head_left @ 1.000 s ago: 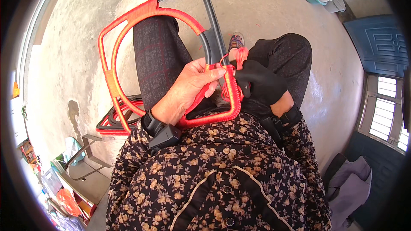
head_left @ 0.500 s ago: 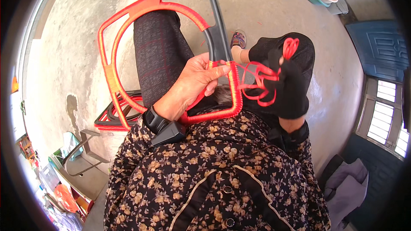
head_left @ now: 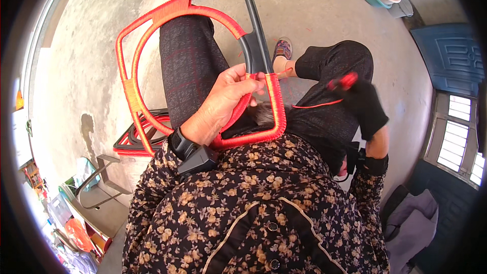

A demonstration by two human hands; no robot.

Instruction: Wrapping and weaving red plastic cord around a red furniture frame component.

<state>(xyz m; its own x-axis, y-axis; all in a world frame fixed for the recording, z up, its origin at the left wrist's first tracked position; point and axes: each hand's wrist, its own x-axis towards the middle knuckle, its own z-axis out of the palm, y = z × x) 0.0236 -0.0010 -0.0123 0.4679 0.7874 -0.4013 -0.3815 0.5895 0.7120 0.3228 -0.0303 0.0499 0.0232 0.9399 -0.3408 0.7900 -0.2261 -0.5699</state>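
over the left thigh (head_left: 190,45): the frame (head_left: 133,94) is lying aslant, reaching down to the waist.
left hand (head_left: 223,99): bare, it is pinching the frame just where red winding (head_left: 276,106) is meeting bare dark tube (head_left: 254,20).
right hand (head_left: 366,106): gloved in black, well apart, it is gripping a blurred bundle of red cord (head_left: 347,80).
strand (head_left: 319,105): stretching from the bundle towards the frame; its join is not showing clearly.
red winding: covering most of the frame, apparently finished there.
bare dark tube: showing at upper right, seemingly the part remaining.
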